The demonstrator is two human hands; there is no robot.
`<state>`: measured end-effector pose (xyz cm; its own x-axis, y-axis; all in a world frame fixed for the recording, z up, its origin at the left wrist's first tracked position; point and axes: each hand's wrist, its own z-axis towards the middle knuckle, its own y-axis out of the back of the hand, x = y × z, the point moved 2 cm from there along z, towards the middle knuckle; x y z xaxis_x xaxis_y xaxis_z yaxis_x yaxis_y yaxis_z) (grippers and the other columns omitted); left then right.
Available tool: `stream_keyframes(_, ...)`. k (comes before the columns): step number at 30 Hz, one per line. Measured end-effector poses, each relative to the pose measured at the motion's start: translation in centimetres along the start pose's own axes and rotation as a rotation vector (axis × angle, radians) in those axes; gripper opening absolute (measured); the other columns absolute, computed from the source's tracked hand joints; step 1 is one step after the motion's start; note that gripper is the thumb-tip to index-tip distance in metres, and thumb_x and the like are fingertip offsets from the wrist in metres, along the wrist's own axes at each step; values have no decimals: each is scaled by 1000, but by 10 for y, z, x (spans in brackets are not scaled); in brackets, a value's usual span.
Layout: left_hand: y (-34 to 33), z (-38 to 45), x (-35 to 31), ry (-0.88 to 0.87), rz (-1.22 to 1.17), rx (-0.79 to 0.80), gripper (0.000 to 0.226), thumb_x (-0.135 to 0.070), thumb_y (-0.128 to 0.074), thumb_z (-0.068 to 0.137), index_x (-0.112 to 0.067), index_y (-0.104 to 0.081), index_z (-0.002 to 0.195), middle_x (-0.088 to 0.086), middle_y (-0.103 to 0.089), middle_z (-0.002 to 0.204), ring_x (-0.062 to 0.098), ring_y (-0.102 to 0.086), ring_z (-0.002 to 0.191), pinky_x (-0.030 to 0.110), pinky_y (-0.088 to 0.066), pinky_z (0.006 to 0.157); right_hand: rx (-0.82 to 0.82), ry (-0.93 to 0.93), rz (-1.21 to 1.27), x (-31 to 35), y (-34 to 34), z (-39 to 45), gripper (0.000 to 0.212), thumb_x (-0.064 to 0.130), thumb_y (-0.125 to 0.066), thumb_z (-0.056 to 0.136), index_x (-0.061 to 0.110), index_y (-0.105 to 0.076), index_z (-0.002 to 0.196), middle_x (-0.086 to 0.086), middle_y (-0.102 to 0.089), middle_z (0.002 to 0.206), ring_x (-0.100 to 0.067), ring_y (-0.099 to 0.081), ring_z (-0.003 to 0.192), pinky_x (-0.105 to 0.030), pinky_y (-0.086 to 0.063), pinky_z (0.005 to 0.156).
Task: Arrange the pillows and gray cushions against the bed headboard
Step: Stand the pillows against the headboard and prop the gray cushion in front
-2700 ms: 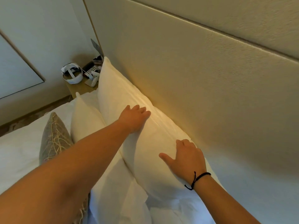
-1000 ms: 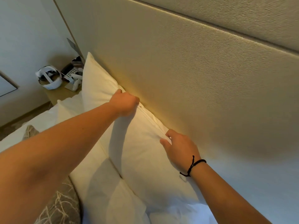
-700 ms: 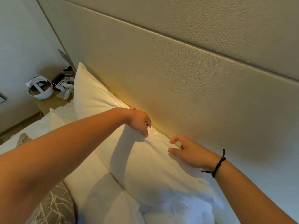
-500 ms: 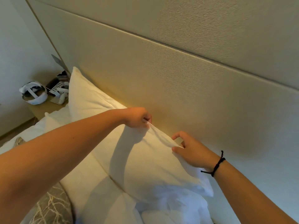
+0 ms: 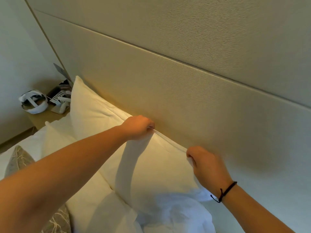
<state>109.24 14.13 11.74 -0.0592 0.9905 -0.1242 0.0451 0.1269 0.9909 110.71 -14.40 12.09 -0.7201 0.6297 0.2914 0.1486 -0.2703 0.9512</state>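
Half a second earlier the right hand (image 5: 207,165) lay loosely open on the white pillow (image 5: 151,165); now it has curled into a fist pinching the pillow's top seam; the left hand (image 5: 138,127) stays clenched on the same seam farther along, lifting it taut; the seam runs straight between both sets of fingers; the pillow stands leaning against the headboard (image 5: 185,91), another pillow (image 5: 87,187) in front, a gray cushion (image 5: 18,160) beyond.
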Motion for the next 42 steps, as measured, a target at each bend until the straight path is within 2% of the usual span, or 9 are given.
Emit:
stream_keyframes(6,4,-11,37,52,273,111,26,-28,-48,94,-20,-66,110,3,-64,106,23,-58,100,30,-45,82,311,-27,-201,-1,-26,3,22,3,-39,90,23,-41,83,5,-45,70,-18,-45,58,-29,-34,51)
stream_keyframes(13,3,-12,81,79,563,61,31,-27,-54,95,-26,-58,126,-1,-63,121,21,-54,113,34,-39,92,226,-3,217,56,-46,72,21,18,-35,98,21,-53,108,1,-54,102,-21,-55,82,-36,-50,72)
stream_keyframes(19,9,-6,118,64,616,31,25,-25,-51,97,-21,-62,118,2,-65,109,23,-55,102,36,-42,85,284,28,314,121,-83,171,19,23,-45,95,16,-62,89,-6,-54,100,-27,-56,87,-33,-47,73)
stream_keyframes(22,13,-6,147,81,646,39,23,-25,-52,96,-21,-63,116,2,-64,104,23,-53,99,35,-38,81,312,98,298,149,-96,213,22,17,-45,92,16,-49,71,-8,-51,93,-28,-52,81,-31,-42,68)
stream_keyframes(26,19,-2,193,195,643,25,24,-29,-49,96,-25,-63,115,0,-62,110,22,-52,104,35,-35,81,306,159,220,168,-111,245,14,13,-48,91,16,-48,77,-8,-52,98,-30,-54,83,-35,-47,70)
stream_keyframes(31,25,8,253,397,590,-12,29,-39,-45,98,-31,-62,120,3,-48,136,23,-42,125,37,-37,89,213,209,128,174,-108,263,25,-7,-27,63,18,-29,61,1,-34,67,-20,-36,54,-29,-21,45)
stream_keyframes(35,35,25,269,540,486,-201,23,-34,-52,96,-27,-69,109,7,-44,105,31,-44,100,38,-32,75,133,250,45,174,-106,276,37,-14,-39,68,18,-24,58,1,-29,63,-16,-25,49,-28,-12,43)
stream_keyframes(38,24,42,267,664,321,-245,23,-29,-51,95,-25,-72,104,5,-44,95,31,-49,88,41,-38,79,110,249,4,175,-111,280,36,-12,-46,75,16,-30,59,-2,-40,69,-21,-37,56,-27,-29,49)
stream_keyframes(42,-17,45,265,825,111,-6,45,-34,-43,93,-28,-42,138,8,-52,132,32,-40,130,60,-28,107,209,242,-115,169,-119,274,23,-8,-49,81,13,-51,72,-10,-62,93,-29,-60,74,-32,-38,59)
